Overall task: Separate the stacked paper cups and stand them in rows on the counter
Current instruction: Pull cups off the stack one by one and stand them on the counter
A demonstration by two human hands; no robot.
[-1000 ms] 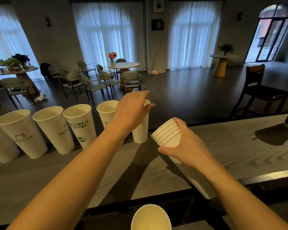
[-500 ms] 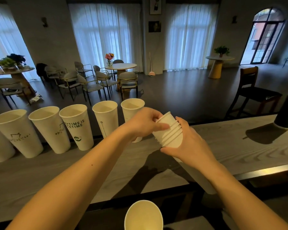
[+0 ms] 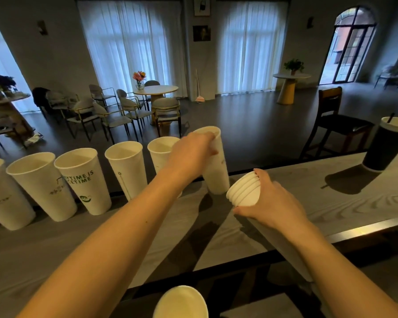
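Two bare hands work over the grey wood-grain counter [image 3: 331, 203] near the middle of the frame. The left hand [image 3: 191, 154] reaches up and forward, its fingers curled over the rim of a single white paper cup [image 3: 215, 173] that stands upright with its base at the counter's far edge, or just above it; I cannot tell which. Just right and lower, the right hand [image 3: 274, 203] wraps around a stack of nested cups [image 3: 244, 191], tilted so the rims point toward the left of the frame, thumb under the stack and fingers over the top. To the left of the single cup, a row of separated cups [image 3: 83, 180] runs along the far edge toward the left border, all upright with open mouths, some printed with green lettering. At the right edge stands a dark cup [image 3: 384, 148] with a light lid and a straw. Another white cup's rim [image 3: 180, 301] shows at the bottom centre, below the counter's near edge.
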